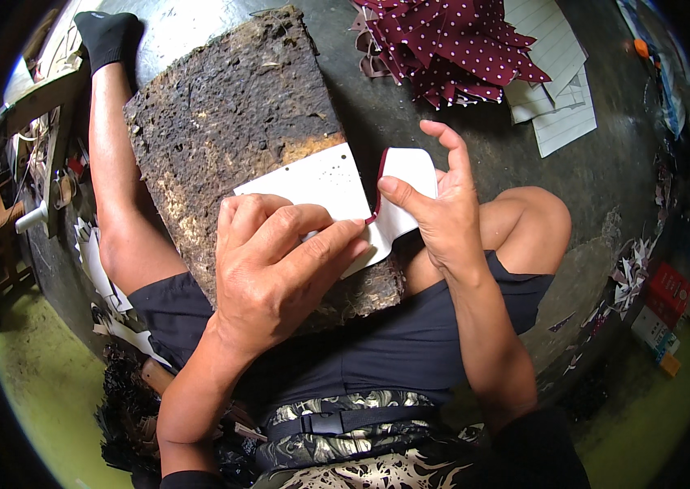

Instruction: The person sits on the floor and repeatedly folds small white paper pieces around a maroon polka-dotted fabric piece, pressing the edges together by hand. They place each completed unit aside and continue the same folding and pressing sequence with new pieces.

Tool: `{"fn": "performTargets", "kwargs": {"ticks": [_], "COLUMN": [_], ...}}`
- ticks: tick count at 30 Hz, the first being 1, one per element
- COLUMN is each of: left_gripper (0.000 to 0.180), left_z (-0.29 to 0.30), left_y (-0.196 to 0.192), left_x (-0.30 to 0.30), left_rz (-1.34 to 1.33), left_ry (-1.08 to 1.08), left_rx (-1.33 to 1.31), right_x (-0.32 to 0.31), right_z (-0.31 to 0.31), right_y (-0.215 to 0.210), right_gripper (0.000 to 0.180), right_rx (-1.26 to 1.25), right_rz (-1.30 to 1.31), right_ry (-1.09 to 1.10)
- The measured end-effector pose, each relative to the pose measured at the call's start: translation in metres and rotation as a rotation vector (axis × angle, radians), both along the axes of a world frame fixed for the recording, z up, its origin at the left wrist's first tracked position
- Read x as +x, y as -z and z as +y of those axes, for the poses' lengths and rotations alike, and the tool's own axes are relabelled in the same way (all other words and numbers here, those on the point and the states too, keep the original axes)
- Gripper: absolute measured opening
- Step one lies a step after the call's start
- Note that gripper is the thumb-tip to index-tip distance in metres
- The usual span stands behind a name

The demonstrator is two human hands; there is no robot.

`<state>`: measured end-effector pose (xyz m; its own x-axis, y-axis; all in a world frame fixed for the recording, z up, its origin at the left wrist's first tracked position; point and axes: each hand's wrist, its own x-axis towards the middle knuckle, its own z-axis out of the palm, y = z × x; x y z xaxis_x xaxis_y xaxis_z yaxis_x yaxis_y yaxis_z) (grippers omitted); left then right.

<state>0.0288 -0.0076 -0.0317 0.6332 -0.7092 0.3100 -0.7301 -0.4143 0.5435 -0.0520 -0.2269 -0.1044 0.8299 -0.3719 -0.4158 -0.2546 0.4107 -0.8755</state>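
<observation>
Clearly the white card (320, 183) lies on the rough board (231, 122) across the person's lap. The left hand (279, 261) presses flat on it, fingers spread, gripping nothing. The right hand (434, 220) pinches the card's curved flap (406, 175), where a maroon edge (379, 183) folds over. If the left hand eases, the card could slide on the uneven board and the fold go crooked; too hard a pinch might crease the flap.
</observation>
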Motion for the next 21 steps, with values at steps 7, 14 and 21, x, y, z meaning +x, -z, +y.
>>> {"fn": "performTargets", "kwargs": {"ticks": [7,14,21], "left_gripper": [0.036,0.038,0.036], "left_z": [0.001,0.003,0.000], "left_y": [0.001,0.003,0.003], "left_x": [0.000,0.001,0.002], "left_rz": [-0.004,0.010,0.010], "left_ry": [0.001,-0.001,-0.014], "left_rx": [-0.007,-0.015,-0.027], "right_x": [-0.003,-0.004,-0.005], "right_z": [-0.002,-0.004,-0.006], "right_y": [0.009,0.014,0.018], "right_gripper": [0.086,0.084,0.081], "right_rx": [-0.052,-0.114,-0.202], "right_rz": [0.041,0.066,0.131], "right_ry": [0.008,-0.006,-0.018]}}
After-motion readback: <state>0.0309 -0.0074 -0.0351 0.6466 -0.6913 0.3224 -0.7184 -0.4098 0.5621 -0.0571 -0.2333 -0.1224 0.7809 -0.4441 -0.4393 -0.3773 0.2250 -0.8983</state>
